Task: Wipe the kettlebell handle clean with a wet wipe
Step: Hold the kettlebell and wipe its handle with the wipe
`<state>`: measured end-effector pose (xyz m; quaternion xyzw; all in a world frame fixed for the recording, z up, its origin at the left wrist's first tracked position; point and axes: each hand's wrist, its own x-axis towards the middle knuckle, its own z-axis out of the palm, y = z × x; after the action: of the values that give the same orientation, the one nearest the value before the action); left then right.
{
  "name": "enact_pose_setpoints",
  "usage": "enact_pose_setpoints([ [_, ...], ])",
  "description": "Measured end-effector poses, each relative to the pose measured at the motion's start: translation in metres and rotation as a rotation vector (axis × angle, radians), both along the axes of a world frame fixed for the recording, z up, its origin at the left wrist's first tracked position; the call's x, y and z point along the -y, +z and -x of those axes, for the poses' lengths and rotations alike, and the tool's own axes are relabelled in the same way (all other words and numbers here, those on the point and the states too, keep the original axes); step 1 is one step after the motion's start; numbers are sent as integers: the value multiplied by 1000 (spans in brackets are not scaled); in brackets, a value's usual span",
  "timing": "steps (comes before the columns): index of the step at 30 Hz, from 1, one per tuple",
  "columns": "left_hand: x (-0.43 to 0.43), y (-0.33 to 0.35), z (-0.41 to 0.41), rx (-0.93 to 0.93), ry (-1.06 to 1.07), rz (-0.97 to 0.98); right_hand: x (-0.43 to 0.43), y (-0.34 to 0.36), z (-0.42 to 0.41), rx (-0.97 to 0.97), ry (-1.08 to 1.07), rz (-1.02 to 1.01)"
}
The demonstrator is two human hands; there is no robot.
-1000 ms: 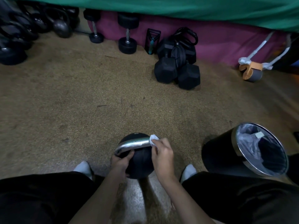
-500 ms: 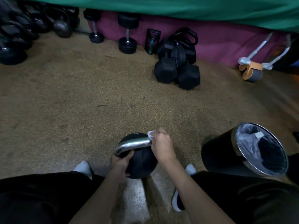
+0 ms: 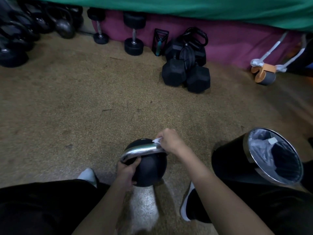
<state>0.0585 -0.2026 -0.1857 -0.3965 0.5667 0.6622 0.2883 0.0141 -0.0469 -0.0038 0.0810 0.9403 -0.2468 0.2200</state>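
You're mid-wipe: right hand (image 3: pixel 171 141) pinches the wipe (image 3: pixel 156 140) at the handle's (image 3: pixel 142 150) 3 o'clock end; left hand (image 3: pixel 126 172) grips the kettlebell (image 3: pixel 150 170) at 9. Most of the bar's probably left.

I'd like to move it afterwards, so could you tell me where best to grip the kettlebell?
Grip the kettlebell by its silver handle, coming from above: it arches over the round body, leaving a gap for fingers to wrap under.
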Motion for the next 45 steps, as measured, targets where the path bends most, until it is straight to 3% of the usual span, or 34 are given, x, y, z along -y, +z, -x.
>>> enact_pose_setpoints([
  [18,3,-8,1,-12,15,18,-6,10,22,196,109,-28],
  [45,-2,8,1,-8,20,47,-8,7,30,194,148,-78],
])
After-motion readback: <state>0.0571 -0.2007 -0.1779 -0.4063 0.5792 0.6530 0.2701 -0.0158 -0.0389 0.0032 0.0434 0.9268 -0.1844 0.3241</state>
